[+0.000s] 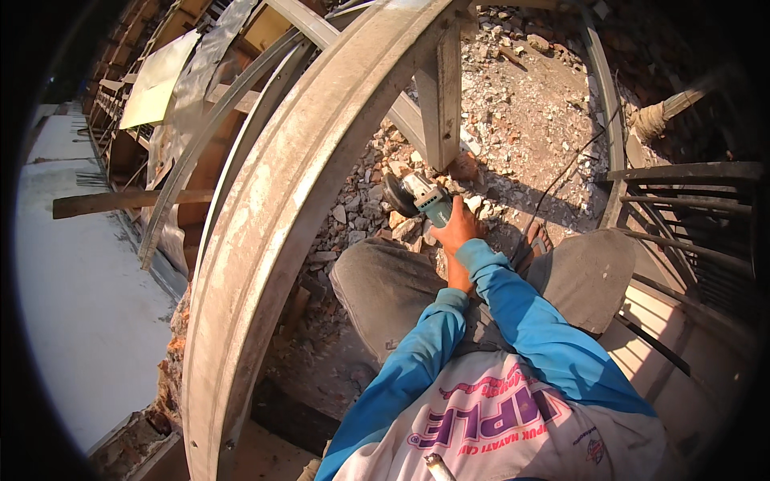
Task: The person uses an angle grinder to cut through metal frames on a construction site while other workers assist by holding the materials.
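Observation:
An angle grinder [437, 207] with a teal body and silver gear head is held out in front of my knees. Its dark round disc guard [399, 195] faces left, close to the metal truss. Around the grinder's body my right hand [460, 226] is closed. My left hand [458, 275] comes up beneath the right wrist; its fingers are hidden, so its grip does not show. Just beyond the grinder, the lower end of a light metal truss strut [439, 120] comes down near the rubble. A broad curved metal beam [281, 192] arches past on the left.
Broken brick and concrete rubble [353, 212] covers the ground ahead. A dark cable [561, 176] crosses it on the right. Metal railings [690, 208] stand at the right. A wooden plank [128, 202] juts out at the left, above a white surface [80, 297].

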Tool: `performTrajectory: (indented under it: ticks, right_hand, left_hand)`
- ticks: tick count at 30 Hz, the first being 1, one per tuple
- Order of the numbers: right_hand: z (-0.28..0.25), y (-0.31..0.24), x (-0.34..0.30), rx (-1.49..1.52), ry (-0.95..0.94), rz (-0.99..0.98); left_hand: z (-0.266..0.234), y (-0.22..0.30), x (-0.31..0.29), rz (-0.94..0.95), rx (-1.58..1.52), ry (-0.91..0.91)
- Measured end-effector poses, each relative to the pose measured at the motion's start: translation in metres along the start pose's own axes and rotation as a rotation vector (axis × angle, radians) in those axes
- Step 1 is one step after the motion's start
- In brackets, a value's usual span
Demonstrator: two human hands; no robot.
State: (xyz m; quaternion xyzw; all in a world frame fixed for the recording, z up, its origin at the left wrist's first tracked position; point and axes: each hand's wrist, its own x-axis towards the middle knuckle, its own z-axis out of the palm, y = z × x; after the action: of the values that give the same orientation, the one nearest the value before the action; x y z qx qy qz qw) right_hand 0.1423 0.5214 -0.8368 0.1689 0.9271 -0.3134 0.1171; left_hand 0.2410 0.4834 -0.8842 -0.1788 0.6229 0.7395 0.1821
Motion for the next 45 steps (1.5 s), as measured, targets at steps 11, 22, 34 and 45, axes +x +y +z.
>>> performTrajectory:
  ticks: [11, 22, 34, 45]
  right_hand:
    - [-0.033, -0.005, 0.017, 0.015, -0.328, 0.048]
    - [-0.006, 0.006, 0.003, -0.26, -0.212, 0.041]
    - [-0.012, 0.005, 0.013, -0.184, -0.082, -0.011]
    - [-0.008, 0.011, 0.018, -0.203, -0.061, -0.038]
  left_hand:
    - [0.002, 0.015, 0.011, 0.066, -0.197, -0.035]
    - [-0.008, -0.005, 0.018, -0.076, 0.07, -0.201]
    - [-0.06, 0.233, -0.052, 0.611, -0.295, 0.248]
    - [-0.118, 0.267, -0.059, 1.251, -0.402, 0.468]
